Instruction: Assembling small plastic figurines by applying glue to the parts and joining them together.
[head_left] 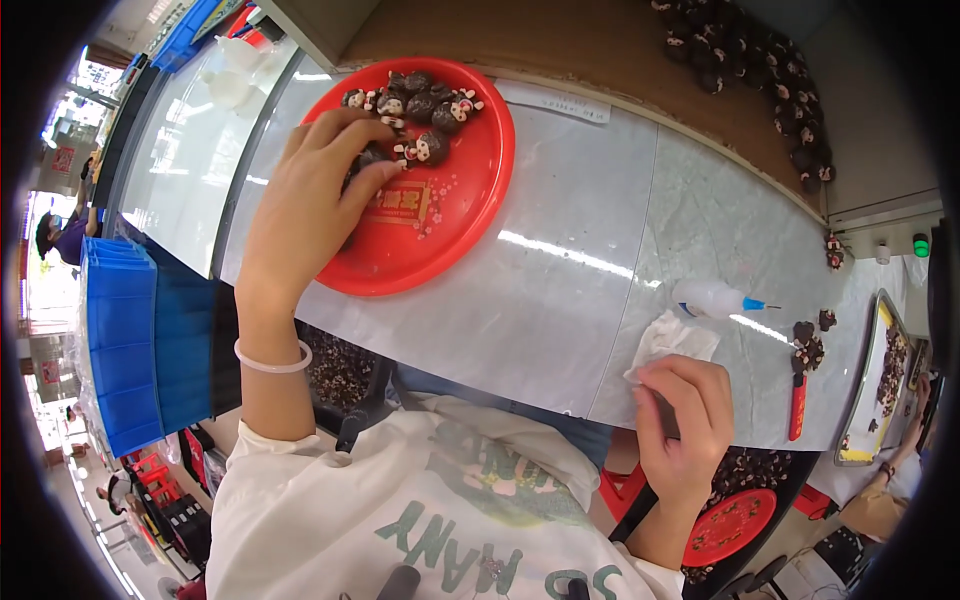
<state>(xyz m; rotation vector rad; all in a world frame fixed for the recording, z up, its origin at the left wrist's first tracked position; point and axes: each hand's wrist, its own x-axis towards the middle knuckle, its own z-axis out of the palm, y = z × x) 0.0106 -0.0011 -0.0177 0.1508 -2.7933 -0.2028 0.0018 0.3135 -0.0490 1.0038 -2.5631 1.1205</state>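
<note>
A round red plate [470, 240] lies at the left of the grey table, with several small dark-haired doll figurines [425, 148] heaped toward its far side. Over the plate's left part curls my left hand [315, 195], its thumb and fingers closed around a dark round figurine [370, 157] that is mostly hidden. My right hand [690, 420] is bent at the table's near edge, fingertips pinched at the corner of a crumpled white tissue [675, 342]. Beyond the tissue a white squeeze bottle [710, 298] with a blue needle tip lies on its side.
Dark small pieces [808, 345] and a red-handled tool [798, 405] lie on the right of the table. A shelf [560, 50] at the back holds many more figurines. Blue crates [120, 340] stand left; a red dish [735, 525] sits below at right. Another person's arm shows far right.
</note>
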